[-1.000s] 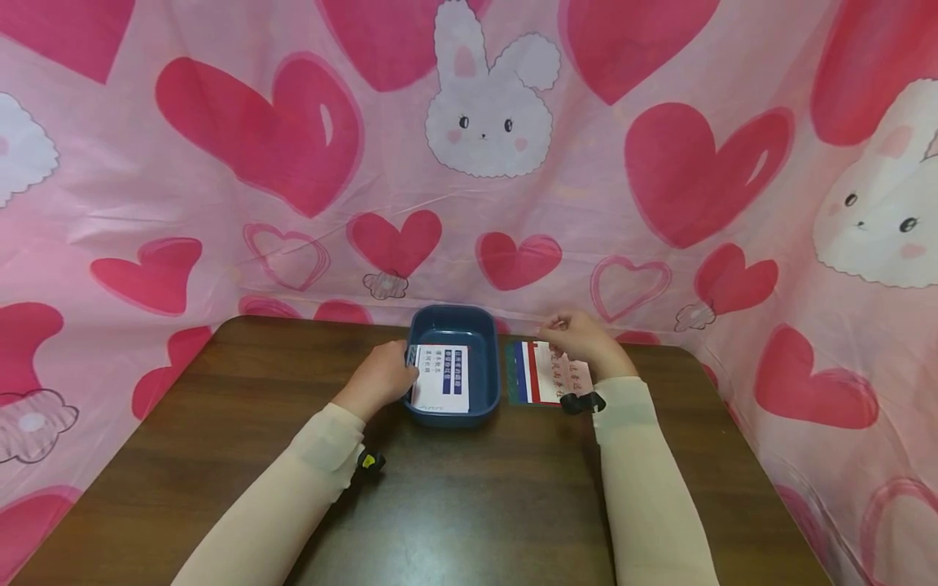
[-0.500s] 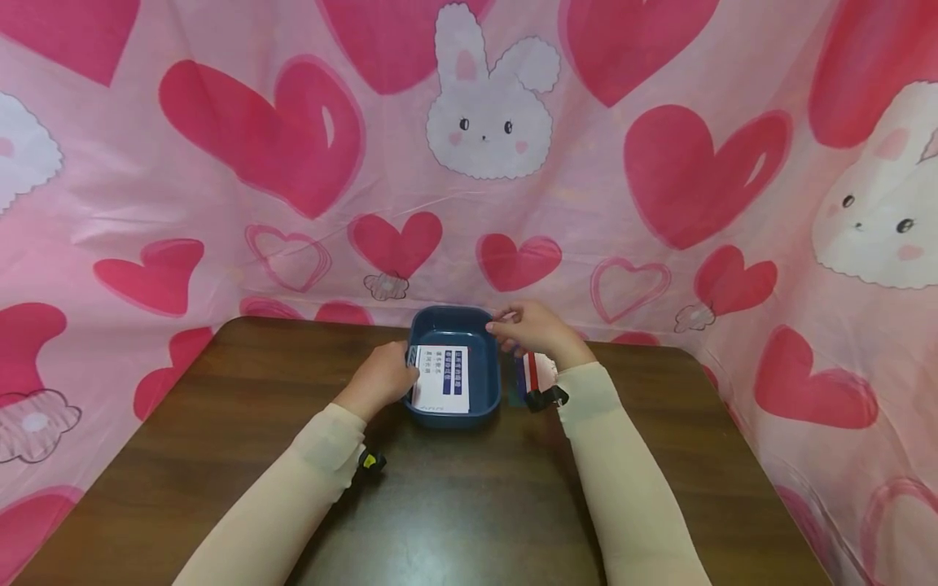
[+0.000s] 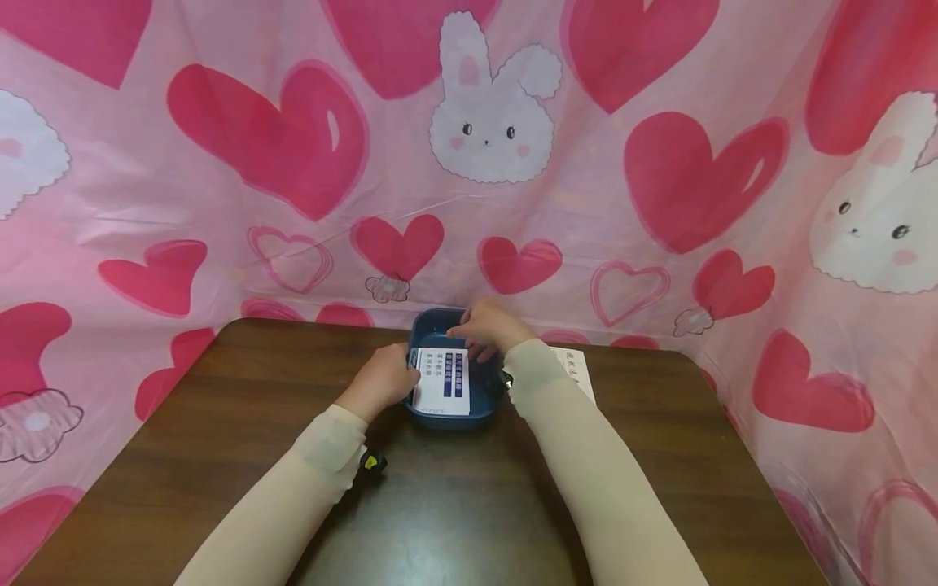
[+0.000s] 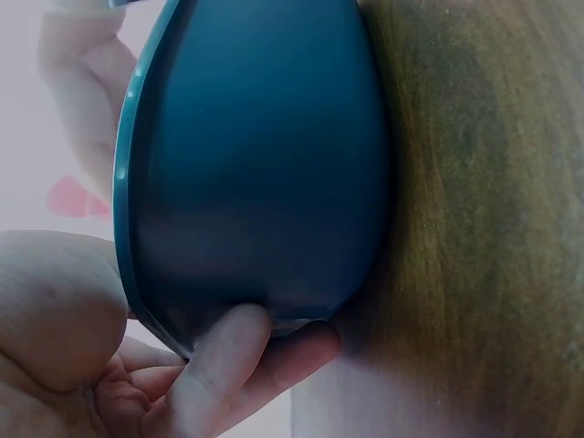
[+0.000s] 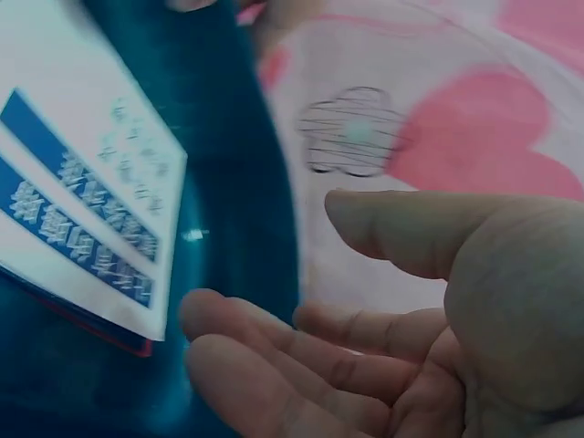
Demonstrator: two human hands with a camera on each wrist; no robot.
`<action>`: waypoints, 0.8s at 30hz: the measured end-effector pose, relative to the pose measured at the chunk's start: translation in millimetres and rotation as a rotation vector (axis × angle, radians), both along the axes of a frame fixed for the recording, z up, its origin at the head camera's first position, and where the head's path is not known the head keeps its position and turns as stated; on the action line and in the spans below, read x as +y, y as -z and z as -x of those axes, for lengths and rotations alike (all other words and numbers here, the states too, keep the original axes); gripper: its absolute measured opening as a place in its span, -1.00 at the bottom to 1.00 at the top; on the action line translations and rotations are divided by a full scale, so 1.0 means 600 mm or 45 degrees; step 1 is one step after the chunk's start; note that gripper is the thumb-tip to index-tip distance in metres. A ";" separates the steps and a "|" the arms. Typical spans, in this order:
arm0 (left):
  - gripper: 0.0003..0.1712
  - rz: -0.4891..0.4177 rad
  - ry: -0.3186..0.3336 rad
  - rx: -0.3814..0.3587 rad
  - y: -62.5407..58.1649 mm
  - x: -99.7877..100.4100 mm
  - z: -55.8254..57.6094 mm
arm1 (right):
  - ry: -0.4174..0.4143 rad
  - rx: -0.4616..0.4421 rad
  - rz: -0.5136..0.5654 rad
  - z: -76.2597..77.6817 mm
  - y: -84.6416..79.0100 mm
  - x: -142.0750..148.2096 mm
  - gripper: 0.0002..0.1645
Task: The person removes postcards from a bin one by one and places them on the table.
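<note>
Nearest to us, two cream sleeves (image 3: 601, 480) reach in over a dark brown wood-grain table (image 3: 454, 521), whose front part carries a pale, soft sheen of light. At the left cuff we see a small black device (image 3: 375, 464) with a yellow mark. Beyond the cuffs, the left hand (image 3: 381, 378) grips the left wall of a dark blue, round-cornered tray (image 3: 449, 422), its fingers bent round the rim. The right hand (image 3: 498, 327) holds nothing; its fingers are loosely bent, the thumb well apart from them, over the tray's far right side, and we cannot tell whether they touch it. Inside the tray, toward its left wall, lies a white printed card (image 3: 440, 382) with dark blue bands of characters, blue and red edges showing beneath it. Just right of the tray, a white sheet (image 3: 577, 370) with dark characters lies on the table, partly hidden by the right sleeve. Behind the table's far edge, a creased pink curtain (image 3: 484, 199) wraps around the back and both sides, printed with red hearts (image 3: 278, 138) and white rabbit heads (image 3: 491, 146).
</note>
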State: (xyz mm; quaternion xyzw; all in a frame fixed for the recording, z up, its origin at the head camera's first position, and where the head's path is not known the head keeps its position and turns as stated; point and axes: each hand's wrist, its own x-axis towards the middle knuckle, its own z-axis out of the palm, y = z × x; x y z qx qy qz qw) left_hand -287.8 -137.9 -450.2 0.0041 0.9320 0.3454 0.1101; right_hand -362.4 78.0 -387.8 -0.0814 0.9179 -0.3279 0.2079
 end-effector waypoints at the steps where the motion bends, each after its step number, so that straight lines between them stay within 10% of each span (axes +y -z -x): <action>1: -0.40 0.006 -0.001 -0.002 0.000 0.000 0.000 | -0.009 0.001 -0.038 0.001 0.003 -0.007 -0.53; 12: -0.44 0.005 0.007 -0.013 0.000 -0.001 0.003 | -0.022 0.041 -0.442 -0.005 0.041 -0.055 -0.34; 24: -0.43 0.001 0.005 -0.004 -0.006 0.000 -0.001 | -0.005 0.068 -0.437 -0.008 0.045 -0.058 -0.44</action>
